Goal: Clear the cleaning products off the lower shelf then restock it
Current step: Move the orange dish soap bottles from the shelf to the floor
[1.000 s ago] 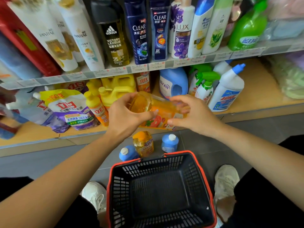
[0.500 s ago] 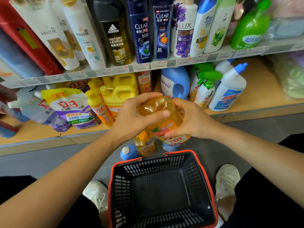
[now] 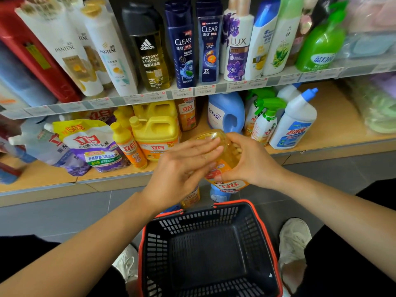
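The person holds an amber dish-soap bottle (image 3: 226,162) in the air between both hands, in front of the lower shelf (image 3: 334,116) and above the far rim of the basket (image 3: 231,203). The bottle is clear plastic filled with golden liquid. It is tipped so that its rounded base points up toward the shelf and its orange label, with red characters reading upside down, hangs at the low end. The cap is out of sight.

The right hand (image 3: 252,161) grips the bottle, its fingers (image 3: 233,137) curled round the far side and visible through the plastic. The left hand (image 3: 182,166) lies against the near side with its fingers (image 3: 201,146) straight and released, not closed on it.

Behind the hands the shelf front shows bare wood between the yellow jugs (image 3: 156,133) and the green-trigger spray bottles (image 3: 265,118). More bare wood runs to the right of the white bottle with a blue cap (image 3: 293,123). A blue jug (image 3: 225,112) stands further back. To the left, a purple refill pouch (image 3: 90,146) leans near the shelf lip.

The upper shelf (image 3: 192,91) overhangs the back row closely. On the floor (image 3: 64,213), an orange bottle (image 3: 190,198) and a blue bottle (image 3: 218,195) stand just beyond the basket, under the hands. A white shoe (image 3: 294,234) sits just right of the basket.
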Tool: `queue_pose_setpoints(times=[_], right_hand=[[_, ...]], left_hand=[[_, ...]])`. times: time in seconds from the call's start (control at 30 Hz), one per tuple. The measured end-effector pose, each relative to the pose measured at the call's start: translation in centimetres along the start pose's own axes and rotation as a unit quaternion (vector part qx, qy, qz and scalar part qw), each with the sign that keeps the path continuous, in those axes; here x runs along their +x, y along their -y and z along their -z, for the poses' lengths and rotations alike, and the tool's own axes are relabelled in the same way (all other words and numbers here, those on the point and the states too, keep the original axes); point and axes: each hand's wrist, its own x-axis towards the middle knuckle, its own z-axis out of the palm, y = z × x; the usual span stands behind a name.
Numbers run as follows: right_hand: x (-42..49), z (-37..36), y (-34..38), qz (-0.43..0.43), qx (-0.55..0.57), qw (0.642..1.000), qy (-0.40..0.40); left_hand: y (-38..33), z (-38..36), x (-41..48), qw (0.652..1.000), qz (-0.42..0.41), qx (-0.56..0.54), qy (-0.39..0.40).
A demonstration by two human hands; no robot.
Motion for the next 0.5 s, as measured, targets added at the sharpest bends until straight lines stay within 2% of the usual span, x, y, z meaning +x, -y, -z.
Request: queue_pose_setpoints(times=[0.07, 0.13, 0.33, 0.4, 0.5], right_hand=[[0.0, 0.0, 0.0, -0.004, 0.005, 1.0, 0.004], [-0.1, 0.0, -0.1, -0.007, 0.006, 1.0, 0.005], [-0.3, 0.2, 0.4, -0.001, -0.011, 1.0, -0.016], [-0.3, 0.4, 0.5, -0.001, -0.016, 1.0, -0.019], [-0.4, 0.6, 0.7, -0.001, -0.034, 0.999, -0.017]], left_hand=[[-0.1, 0.0, 0.0, 0.999, -0.007, 0.002, -0.035], [-0.1, 0.3, 0.1, 0.998, 0.022, -0.005, -0.057], [0.4, 1.5, 0.5, 0.993, 0.092, 0.031, -0.063], [0.6, 1.5, 0.7, 0.984, 0.167, 0.014, -0.056], [0.7, 1.6, 1.1, 0.945, 0.3, -0.12, -0.049]])
